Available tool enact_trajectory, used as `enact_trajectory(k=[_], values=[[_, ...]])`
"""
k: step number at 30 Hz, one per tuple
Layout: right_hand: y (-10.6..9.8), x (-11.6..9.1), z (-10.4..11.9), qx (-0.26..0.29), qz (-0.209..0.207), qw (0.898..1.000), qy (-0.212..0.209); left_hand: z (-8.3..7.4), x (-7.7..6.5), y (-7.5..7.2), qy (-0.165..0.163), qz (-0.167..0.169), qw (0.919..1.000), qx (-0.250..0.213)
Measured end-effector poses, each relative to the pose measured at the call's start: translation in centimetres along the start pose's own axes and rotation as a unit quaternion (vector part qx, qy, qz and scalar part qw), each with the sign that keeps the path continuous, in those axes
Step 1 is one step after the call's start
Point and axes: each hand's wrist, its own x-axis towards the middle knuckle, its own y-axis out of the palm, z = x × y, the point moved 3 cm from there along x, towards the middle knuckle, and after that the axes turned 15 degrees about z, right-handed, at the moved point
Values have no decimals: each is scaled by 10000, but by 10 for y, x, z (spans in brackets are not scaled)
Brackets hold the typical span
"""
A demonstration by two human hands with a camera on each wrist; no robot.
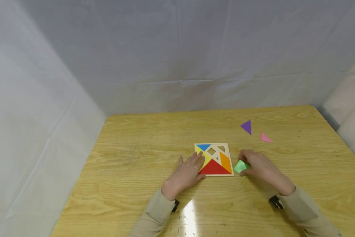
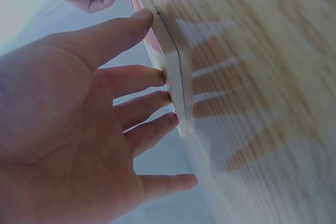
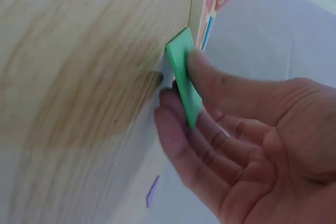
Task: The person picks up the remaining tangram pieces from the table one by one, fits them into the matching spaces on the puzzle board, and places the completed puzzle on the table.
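Observation:
A square wooden tangram board (image 1: 214, 175) lies on the table with blue (image 1: 203, 147), yellow (image 1: 207, 158), red (image 1: 215, 168) and orange (image 1: 225, 162) pieces in it. Bare cut-outs show along its upper right part. My left hand (image 1: 187, 173) rests with spread, fairly straight fingers on the board's left side, covering part of the yellow piece. Just right of the board, my right hand (image 1: 258, 168) pinches a green tangram piece (image 1: 240, 166) between thumb and fingers. In the right wrist view the green piece (image 3: 184, 74) is tilted, close over the wood.
A purple triangle (image 1: 247, 127) and a smaller pink triangle (image 1: 265, 138) lie farther back on the table (image 1: 130, 164), to the right of the board. White sheeting (image 1: 153, 95) hangs behind the table and along its sides.

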Motion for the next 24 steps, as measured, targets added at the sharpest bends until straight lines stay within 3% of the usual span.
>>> enact_trajectory(k=[8, 16, 24], values=[[-11, 1, -9, 846, -339, 9955, -267, 0, 1, -1, 66, -108, 9999, -30], [-17, 7, -16, 1640, -685, 9836, -304, 0, 0, -1, 64, -79, 9999, -58], [-20, 20, -12, 2067, -794, 9745, -364, 0, -1, -1, 81, -80, 9999, -45]])
